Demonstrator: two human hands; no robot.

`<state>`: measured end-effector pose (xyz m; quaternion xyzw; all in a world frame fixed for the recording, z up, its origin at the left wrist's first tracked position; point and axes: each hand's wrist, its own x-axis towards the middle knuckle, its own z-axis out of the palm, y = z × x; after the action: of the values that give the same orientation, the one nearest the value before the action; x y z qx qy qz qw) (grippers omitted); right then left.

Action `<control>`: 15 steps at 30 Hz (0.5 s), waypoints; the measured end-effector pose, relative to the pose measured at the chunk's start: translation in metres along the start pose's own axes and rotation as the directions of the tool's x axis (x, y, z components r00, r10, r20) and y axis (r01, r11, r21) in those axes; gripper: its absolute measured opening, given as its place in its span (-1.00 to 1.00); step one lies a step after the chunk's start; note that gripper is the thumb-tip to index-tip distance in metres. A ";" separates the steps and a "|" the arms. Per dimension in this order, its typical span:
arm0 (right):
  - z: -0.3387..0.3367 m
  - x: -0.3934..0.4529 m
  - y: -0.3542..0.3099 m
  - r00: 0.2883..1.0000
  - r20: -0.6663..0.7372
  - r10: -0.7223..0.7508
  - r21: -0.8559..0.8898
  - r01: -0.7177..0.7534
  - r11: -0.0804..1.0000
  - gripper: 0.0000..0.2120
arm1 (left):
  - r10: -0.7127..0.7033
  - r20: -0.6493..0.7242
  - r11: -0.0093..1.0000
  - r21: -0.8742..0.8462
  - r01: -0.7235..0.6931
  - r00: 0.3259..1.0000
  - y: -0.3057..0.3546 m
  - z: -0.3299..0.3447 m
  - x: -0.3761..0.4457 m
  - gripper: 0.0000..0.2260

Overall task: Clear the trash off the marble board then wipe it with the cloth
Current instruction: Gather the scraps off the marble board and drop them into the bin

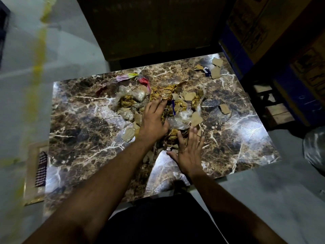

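Observation:
A brown marble board (84,124) lies on the floor with a heap of trash (168,97) in its middle: crumpled brown tape, clear plastic (179,120), torn cardboard bits (188,96). My left hand (154,120) rests flat on the heap with fingers spread. Just below the heap my right hand (189,150) lies flat with straight fingers, their tips touching crumpled tape. More cardboard scraps (215,67) and a blue wrapper (207,71) sit at the far right corner. Pink, yellow and red wrappers (130,78) lie at the far edge. No cloth is in view.
Stacked cardboard boxes (274,32) stand at the back right, a dark box (151,27) behind the board. A clear plastic bag (314,148) lies on the floor at right. A small mat (41,169) sits at the board's left. Pale floor surrounds the board.

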<state>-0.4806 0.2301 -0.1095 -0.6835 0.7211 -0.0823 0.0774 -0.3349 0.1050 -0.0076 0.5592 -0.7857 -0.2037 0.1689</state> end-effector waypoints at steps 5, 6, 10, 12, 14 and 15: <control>-0.010 -0.002 0.014 0.989 -0.146 -0.034 0.114 0.051 0.992 -0.23 | 0.002 0.025 1.000 0.012 -0.003 1.000 0.000 -0.001 0.001 -0.32; -0.013 -0.009 0.020 0.983 -0.179 -0.026 0.138 0.052 0.989 -0.26 | 0.008 0.025 1.000 0.014 -0.008 1.000 0.000 -0.001 0.001 -0.32; -0.018 -0.041 0.044 0.990 -0.135 0.033 0.155 -0.012 0.988 -0.25 | 0.001 0.019 1.000 0.006 -0.001 1.000 0.000 0.002 0.001 -0.33; -0.014 -0.048 0.055 0.997 -0.019 0.071 0.084 -0.069 0.994 -0.12 | -0.009 0.016 1.000 0.006 0.009 1.000 0.000 0.002 0.001 -0.33; -0.015 -0.042 0.062 0.985 0.089 0.149 0.049 -0.154 0.987 0.09 | -0.012 0.015 1.000 0.002 0.012 1.000 0.000 0.002 0.001 -0.33; -0.017 -0.036 0.064 0.975 0.138 0.173 0.040 -0.180 0.983 0.19 | -0.007 0.010 1.000 -0.003 0.007 1.000 0.000 0.002 0.000 -0.33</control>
<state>-0.5447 0.2693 -0.1069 -0.6183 0.7699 -0.0477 0.1505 -0.3357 0.1057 -0.0097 0.5606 -0.7842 -0.2086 0.1650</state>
